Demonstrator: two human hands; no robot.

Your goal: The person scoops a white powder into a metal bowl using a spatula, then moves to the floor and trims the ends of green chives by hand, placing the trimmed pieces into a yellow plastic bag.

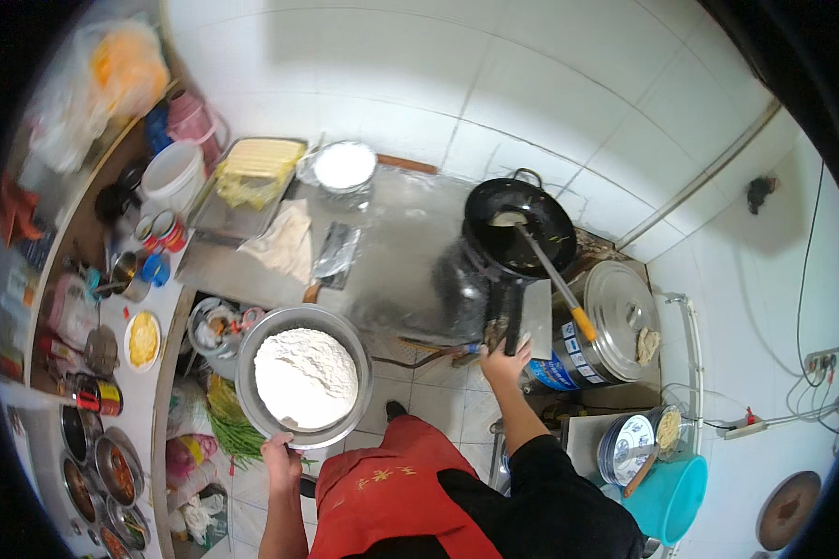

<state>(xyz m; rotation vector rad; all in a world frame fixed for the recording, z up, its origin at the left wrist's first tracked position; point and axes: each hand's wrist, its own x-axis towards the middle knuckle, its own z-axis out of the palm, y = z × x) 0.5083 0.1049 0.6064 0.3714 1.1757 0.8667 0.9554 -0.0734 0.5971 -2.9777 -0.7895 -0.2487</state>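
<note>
My left hand (pixel 282 455) grips the near rim of a wide steel bowl (pixel 362 381). A mound of white powder that looks like flour (pixel 306 384) fills much of the bowl. My right hand (pixel 505 362) is closed around the lower end of the long dark handle (pixel 509 318) of a black wok (pixel 486 209). The wok stands at the right end of the steel counter, and a little liquid seems to lie in it. A ladle (pixel 542 255) with a yellow grip leans in it, its handle sticking out over the near right rim.
Beside the wok stands a large lidded steel drum (pixel 619 314). Plates (pixel 626 444) and a turquoise bucket (pixel 671 499) are at lower right. The steel counter (pixel 398 258) bears a tray (pixel 234 220), cloth (pixel 283 241) and white bowl (pixel 346 168). Shelves with jars and pans line the left.
</note>
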